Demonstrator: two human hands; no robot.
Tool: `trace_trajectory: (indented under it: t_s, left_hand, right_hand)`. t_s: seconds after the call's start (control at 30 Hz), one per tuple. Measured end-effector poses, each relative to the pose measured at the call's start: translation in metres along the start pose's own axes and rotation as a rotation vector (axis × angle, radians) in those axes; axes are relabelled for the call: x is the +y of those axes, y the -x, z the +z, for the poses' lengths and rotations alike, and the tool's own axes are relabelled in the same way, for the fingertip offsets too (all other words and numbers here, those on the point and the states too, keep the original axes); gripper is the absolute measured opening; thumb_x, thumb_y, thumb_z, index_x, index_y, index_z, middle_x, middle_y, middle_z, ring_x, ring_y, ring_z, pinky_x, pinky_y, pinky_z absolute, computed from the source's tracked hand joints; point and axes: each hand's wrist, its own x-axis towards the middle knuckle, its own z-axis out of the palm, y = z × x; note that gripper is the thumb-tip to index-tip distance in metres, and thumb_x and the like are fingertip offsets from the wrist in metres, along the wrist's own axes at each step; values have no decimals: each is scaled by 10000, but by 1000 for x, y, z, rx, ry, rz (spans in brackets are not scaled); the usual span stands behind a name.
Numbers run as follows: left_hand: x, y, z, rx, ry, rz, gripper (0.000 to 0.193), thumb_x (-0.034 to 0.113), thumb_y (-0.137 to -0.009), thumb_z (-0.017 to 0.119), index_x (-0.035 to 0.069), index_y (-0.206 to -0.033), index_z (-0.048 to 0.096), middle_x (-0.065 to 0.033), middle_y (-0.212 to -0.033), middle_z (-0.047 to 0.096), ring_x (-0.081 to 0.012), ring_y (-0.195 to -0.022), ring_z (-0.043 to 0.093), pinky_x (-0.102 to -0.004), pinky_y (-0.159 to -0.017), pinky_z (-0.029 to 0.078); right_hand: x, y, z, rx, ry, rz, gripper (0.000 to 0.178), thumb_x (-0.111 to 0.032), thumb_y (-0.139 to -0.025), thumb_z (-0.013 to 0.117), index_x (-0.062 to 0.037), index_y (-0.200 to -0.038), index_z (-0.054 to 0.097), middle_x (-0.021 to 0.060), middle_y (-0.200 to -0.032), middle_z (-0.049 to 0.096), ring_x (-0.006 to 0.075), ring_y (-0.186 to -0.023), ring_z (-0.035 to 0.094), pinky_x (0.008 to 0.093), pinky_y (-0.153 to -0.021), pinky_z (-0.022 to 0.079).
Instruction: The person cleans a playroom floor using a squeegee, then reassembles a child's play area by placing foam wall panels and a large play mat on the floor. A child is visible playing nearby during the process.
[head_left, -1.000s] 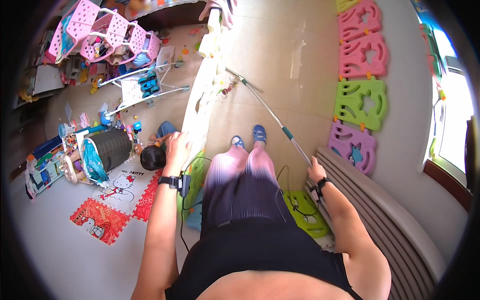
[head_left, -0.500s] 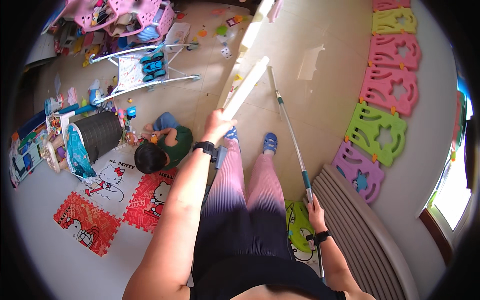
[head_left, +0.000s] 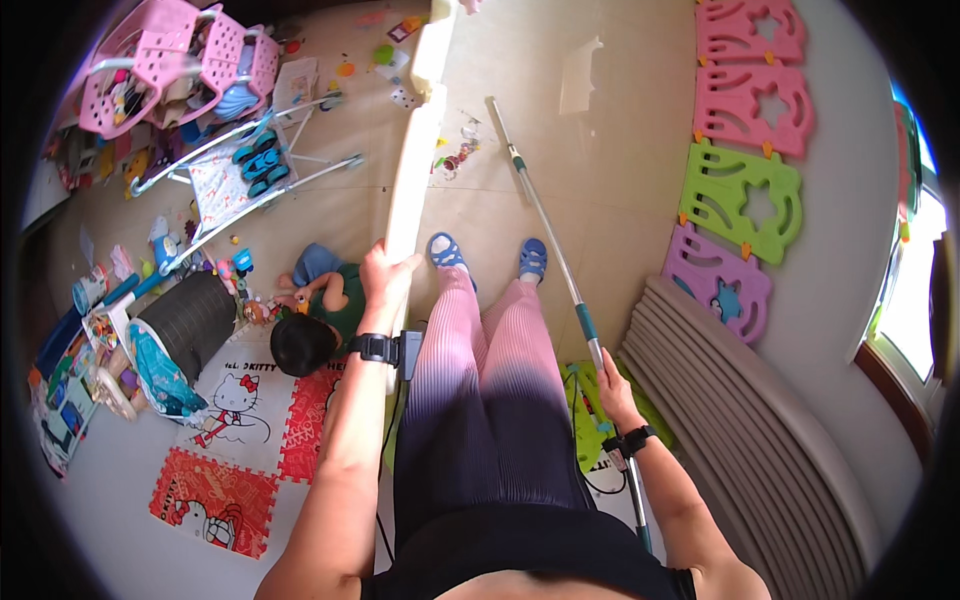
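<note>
My left hand [head_left: 386, 285] is closed round the near end of a long cream fence panel [head_left: 412, 180], seen edge-on from above. The panel runs away from me and meets another cream panel [head_left: 435, 50] at the far end. In my right hand [head_left: 618, 392], low by my right thigh, is a long silver pole [head_left: 550, 230] with teal sections. It slants forward and left, its pale tip beyond my blue shoes. Its lower end passes back beside my hip. Small colourful scraps [head_left: 460, 155] lie on the floor just right of the panel.
A child [head_left: 325, 310] sits on the floor left of the panel, near scattered toys. A toy stroller [head_left: 225, 185] and pink baskets [head_left: 165, 60] stand at far left. Red and white foam mats [head_left: 215, 500] lie near left. Colourful panels [head_left: 745, 190] and a grey ribbed panel [head_left: 740, 430] line the right wall.
The cream panel has swung left at its near end, nearly in line with the far one, and my left hand moved with it. The floor scraps now show. The pole stays in my right hand.
</note>
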Motion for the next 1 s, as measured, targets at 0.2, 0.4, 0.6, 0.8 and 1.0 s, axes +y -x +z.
trace_trajectory:
  t_s: [0.2, 0.4, 0.6, 0.8, 1.0]
  left_hand:
    - [2, 2, -3, -55, 94, -36, 269, 2, -714, 738, -40, -968, 662, -21, -854, 682, -89, -749, 607, -249, -693, 499]
    - [23, 9, -9, -65, 172, -67, 298, -3, -729, 735, -41, -1011, 645, -31, -893, 680, -101, -763, 609, -247, -703, 497]
    - [33, 10, -10, -86, 128, -85, 333, 15, -736, 742, -31, -1048, 637, -34, -924, 672, -116, -806, 611, -255, -759, 490]
    - [31, 12, -10, -92, 167, -106, 328, 25, -748, 740, -21, -1054, 632, -31, -920, 660, -126, -805, 616, -266, -752, 493]
    - [35, 12, -5, -77, 192, -101, 259, 29, -749, 753, 6, -972, 623, -20, -857, 631, -122, -775, 613, -266, -718, 492]
  right_hand:
    - [-23, 17, 36, -105, -143, 42, 490, -203, -994, 472, -178, -1474, 373, 130, -820, 616, 202, -691, 582, 352, -679, 500]
    - [-34, 18, 63, -474, -465, 221, 484, -232, -1032, 415, -270, -1504, 316, -36, -622, 399, 71, -462, 377, 232, -410, 355]
    - [5, 19, 57, -567, -803, 304, 486, -246, -1034, 433, -257, -1504, 311, -64, -573, 328, 49, -410, 304, 208, -369, 277]
    - [88, 20, 27, -386, -753, 252, 507, -207, -979, 564, -168, -1461, 410, -81, -623, 393, 32, -445, 345, 220, -390, 289]
    - [170, -50, -29, -187, -240, 246, 435, -252, -976, 541, -155, -1398, 498, 6, -743, 570, 114, -603, 531, 263, -563, 453]
